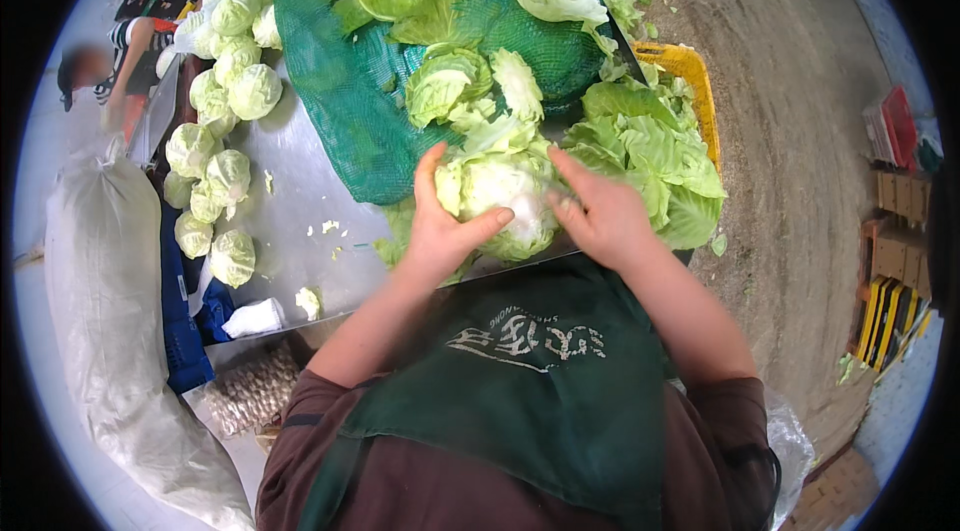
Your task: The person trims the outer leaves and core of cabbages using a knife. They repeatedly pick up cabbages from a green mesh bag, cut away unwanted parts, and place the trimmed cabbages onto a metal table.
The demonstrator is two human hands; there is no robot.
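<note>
A pale green leafy head point(495, 182), cabbage or iceberg lettuce, lies stem side up at the near table edge. My left hand point(446, 220) holds its left side, with the thumb across the top near the white stem. On the opposite side my right hand point(604, 212) grips at the outer leaves, slightly blurred, its fingertips partly hidden. Just beyond are loose torn leaves point(517, 85) and another leafy head point(448, 85). A green mesh bag point(337, 118) spreads over the table's far part, with more heads in and on it.
Trimmed heads point(255, 91) line the left side of the metal table point(300, 223). A white cloth point(253, 317) lies at its near left corner. Leaves point(637, 148) heap up at right by a yellow crate point(686, 70). A white sack point(112, 268) and another person point(135, 58) are at left.
</note>
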